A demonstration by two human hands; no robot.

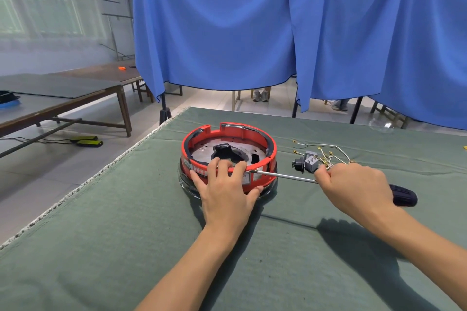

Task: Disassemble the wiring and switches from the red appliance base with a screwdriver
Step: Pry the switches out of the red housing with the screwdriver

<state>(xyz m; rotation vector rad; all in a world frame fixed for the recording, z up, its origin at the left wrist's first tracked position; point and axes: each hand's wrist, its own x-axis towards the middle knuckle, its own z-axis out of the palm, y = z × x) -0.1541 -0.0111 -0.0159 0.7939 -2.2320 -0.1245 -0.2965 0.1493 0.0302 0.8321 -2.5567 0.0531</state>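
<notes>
The round red appliance base [262, 137] stands upside down on the green cloth, its grey metal plate showing inside. My left hand [227, 184] grips its near rim, fingers curled over the edge. My right hand [353, 185] holds a screwdriver [285, 176] with a black handle; the shaft points left and its tip touches the base's near right side. Loose white wires [328, 150] with brass terminals, a grey switch block [311, 160] and a small black part [298, 163] lie on the cloth just right of the base, beyond my right hand.
The green cloth [126, 222] covers the table, whose left edge runs diagonally with floor beyond. Blue curtains [252, 20] hang behind the far edge. A clear plastic piece [381, 125] lies far right. Wooden tables [63, 98] stand at the left.
</notes>
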